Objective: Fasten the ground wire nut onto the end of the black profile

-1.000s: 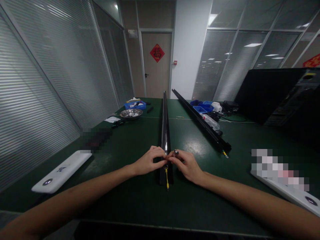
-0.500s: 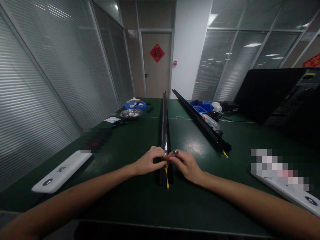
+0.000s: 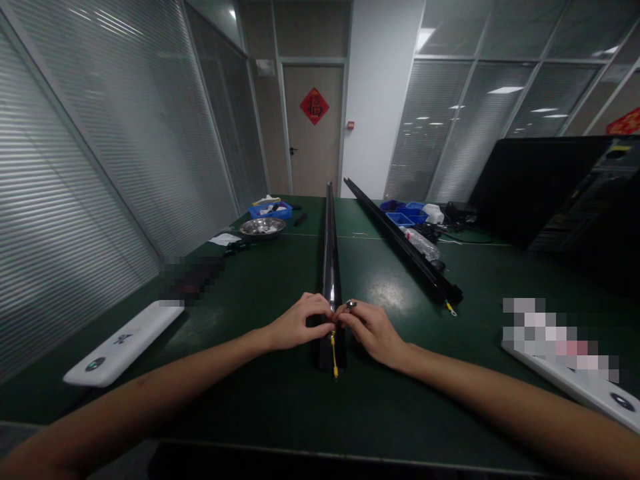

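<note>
A long black rail (image 3: 330,260) lies lengthwise on the green table, its near end in front of me. Over that near end my left hand (image 3: 303,322) and my right hand (image 3: 373,328) meet, fingertips pinched together above the rail. Whatever small thing lies between the fingertips is hidden. A ring shows on a finger of my right hand. Just below the fingertips a short yellow wire (image 3: 334,353) with a lug at its end hangs along the rail's near end.
A second black rail (image 3: 400,237), with a green-yellow wire (image 3: 451,308), lies to the right. Beyond it are blue bins (image 3: 399,219) and a plastic bottle (image 3: 423,245). At left stand a metal bowl (image 3: 263,229) and a white device (image 3: 125,343). A dark monitor (image 3: 540,187) stands far right.
</note>
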The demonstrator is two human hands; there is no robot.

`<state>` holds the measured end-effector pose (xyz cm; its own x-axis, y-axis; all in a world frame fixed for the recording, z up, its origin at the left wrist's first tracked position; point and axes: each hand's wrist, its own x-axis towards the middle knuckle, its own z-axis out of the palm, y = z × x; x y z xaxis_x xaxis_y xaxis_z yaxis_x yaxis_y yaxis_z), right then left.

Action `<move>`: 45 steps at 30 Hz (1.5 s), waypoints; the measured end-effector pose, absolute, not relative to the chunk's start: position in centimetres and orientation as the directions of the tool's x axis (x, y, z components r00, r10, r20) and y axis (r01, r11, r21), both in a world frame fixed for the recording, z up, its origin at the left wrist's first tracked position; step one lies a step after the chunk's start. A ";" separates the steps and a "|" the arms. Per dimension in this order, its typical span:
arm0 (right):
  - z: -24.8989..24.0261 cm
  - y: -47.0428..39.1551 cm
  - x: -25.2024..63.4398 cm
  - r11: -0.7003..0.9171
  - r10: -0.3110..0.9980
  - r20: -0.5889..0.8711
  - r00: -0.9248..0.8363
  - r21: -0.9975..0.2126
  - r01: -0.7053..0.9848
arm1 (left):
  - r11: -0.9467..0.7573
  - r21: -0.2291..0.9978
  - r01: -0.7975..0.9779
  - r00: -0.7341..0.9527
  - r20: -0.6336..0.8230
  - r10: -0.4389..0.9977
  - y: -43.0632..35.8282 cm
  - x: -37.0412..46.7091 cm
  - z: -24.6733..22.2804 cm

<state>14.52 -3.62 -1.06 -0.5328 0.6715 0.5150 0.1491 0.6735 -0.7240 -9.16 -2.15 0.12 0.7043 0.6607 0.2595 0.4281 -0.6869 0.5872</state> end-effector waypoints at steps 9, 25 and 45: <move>-1.3 -3.5 14.5 0.690 0.658 0.525 -0.540 -0.708 0.152 | -0.692 0.576 0.434 0.711 0.252 0.656 -2.1 -9.1 0.2; -1.0 -3.8 14.6 0.695 0.663 0.550 -0.509 -0.705 0.144 | -0.714 0.575 0.399 0.712 0.297 0.637 -2.5 -8.9 0.6; -1.2 -3.5 14.4 0.708 0.650 0.560 -0.513 -0.692 0.142 | -0.710 0.574 0.408 0.722 0.273 0.636 -2.3 -8.8 0.3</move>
<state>14.42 -3.48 -1.22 -0.5131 0.6503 0.5602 0.1416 0.7078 -0.6920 -8.83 -2.30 0.35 0.7219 0.6358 0.2732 0.4079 -0.7099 0.5742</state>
